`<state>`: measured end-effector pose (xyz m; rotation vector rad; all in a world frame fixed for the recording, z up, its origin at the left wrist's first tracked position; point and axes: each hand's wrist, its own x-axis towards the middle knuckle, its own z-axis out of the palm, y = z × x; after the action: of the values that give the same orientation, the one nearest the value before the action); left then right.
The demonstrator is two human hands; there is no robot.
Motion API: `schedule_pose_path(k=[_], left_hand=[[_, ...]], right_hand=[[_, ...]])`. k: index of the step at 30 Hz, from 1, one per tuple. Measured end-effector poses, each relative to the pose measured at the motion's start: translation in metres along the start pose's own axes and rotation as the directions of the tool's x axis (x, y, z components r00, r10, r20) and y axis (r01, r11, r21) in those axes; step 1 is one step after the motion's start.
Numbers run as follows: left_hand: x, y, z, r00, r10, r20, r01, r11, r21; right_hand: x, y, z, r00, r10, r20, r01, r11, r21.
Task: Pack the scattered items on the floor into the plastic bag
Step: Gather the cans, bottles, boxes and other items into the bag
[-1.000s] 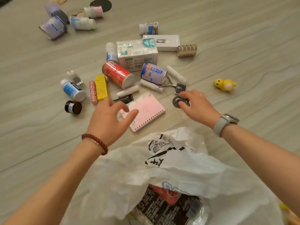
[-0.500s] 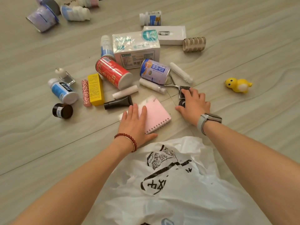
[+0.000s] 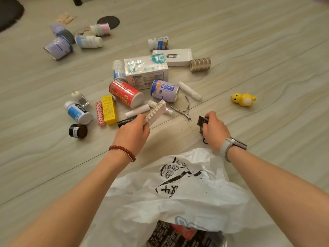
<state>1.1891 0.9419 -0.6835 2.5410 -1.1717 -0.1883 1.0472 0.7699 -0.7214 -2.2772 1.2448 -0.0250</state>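
Both forearms reach forward over the white plastic bag (image 3: 179,198), which lies crumpled on the floor (image 3: 249,41) nearest the camera with a dark printed packet showing in its mouth. The left hand (image 3: 132,133), a red bead bracelet at its wrist, is raised off the floor with fingers curled shut on the spiral notebook (image 3: 155,112) — it is lifted and tilted edge-up, wire binding toward the viewer. The right hand (image 3: 214,130), a watch on its wrist, is lower and close to the floor, fingers closed around small dark objects (image 3: 202,120); what they are cannot be told.

Beyond the hands the remaining items lie scattered: a white tissue box (image 3: 146,72), a red can (image 3: 126,93) and a blue-and-white can (image 3: 164,90) on their sides, a yellow carton (image 3: 109,110), metal nippers (image 3: 183,109) between the two hands, and — well apart to the right — a yellow duck toy (image 3: 243,99).
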Motion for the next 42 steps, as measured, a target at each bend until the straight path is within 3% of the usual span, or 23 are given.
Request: schedule_pose_path(k=[3, 7, 11, 14, 17, 21, 23, 25, 27, 30, 32, 36, 42], left_hand=[[-0.018, 0.011, -0.029, 0.993, 0.041, -0.112, -0.062, 0.979, -0.193], [-0.054, 0.025, -0.066, 0.965, 0.170, -0.199, -0.239, 0.882, -0.406], [-0.098, 0.042, -0.090, 0.949, 0.283, -0.138, -0.311, 0.772, -0.554], [-0.127, 0.049, -0.091, 0.923, 0.383, 0.011, -0.299, 0.738, -0.605], [-0.154, 0.049, -0.079, 0.825, 0.525, 0.212, -0.327, 0.747, -0.579], [-0.181, 0.049, -0.059, 0.672, 0.648, 0.358, -0.583, 0.761, -0.284], [-0.192, 0.046, -0.049, 0.667, 0.652, 0.360, -0.668, 0.737, -0.097], [-0.198, 0.042, -0.040, 0.717, 0.636, 0.284, -0.670, 0.742, 0.030], [-0.199, 0.039, -0.033, 0.748, 0.641, 0.174, -0.659, 0.747, 0.082], [-0.191, 0.040, -0.026, 0.812, 0.582, 0.052, -0.578, 0.788, 0.212], [-0.181, 0.041, -0.024, 0.857, 0.513, 0.051, -0.509, 0.826, 0.241], [-0.167, 0.050, -0.025, 0.894, 0.434, 0.111, -0.448, 0.867, 0.220], [-0.146, 0.098, -0.019, 0.844, 0.480, 0.238, -0.527, 0.826, 0.200]], right_hand=[[-0.016, -0.012, -0.023, 1.000, 0.007, -0.022, 0.000, 0.954, 0.299], [-0.049, -0.029, -0.060, 0.988, -0.115, -0.107, 0.153, 0.855, 0.496], [-0.094, -0.037, -0.097, 0.971, -0.192, -0.141, 0.237, 0.722, 0.650], [-0.127, -0.036, -0.115, 0.956, -0.277, -0.094, 0.266, 0.692, 0.671], [-0.158, -0.031, -0.119, 0.912, -0.404, 0.064, 0.302, 0.771, 0.560], [-0.196, -0.016, -0.114, 0.776, -0.501, 0.384, 0.418, 0.864, 0.281], [-0.213, -0.005, -0.107, 0.709, -0.529, 0.466, 0.487, 0.846, 0.219], [-0.225, 0.007, -0.094, 0.672, -0.553, 0.493, 0.608, 0.792, 0.060], [-0.228, 0.017, -0.077, 0.665, -0.588, 0.460, 0.702, 0.703, -0.118], [-0.216, 0.029, -0.057, 0.592, -0.724, 0.353, 0.804, 0.498, -0.325], [-0.205, 0.034, -0.054, 0.596, -0.760, 0.260, 0.784, 0.481, -0.392], [-0.189, 0.040, -0.063, 0.645, -0.758, 0.094, 0.732, 0.578, -0.362], [-0.177, 0.077, -0.091, 0.857, -0.502, -0.119, 0.462, 0.849, -0.257]])
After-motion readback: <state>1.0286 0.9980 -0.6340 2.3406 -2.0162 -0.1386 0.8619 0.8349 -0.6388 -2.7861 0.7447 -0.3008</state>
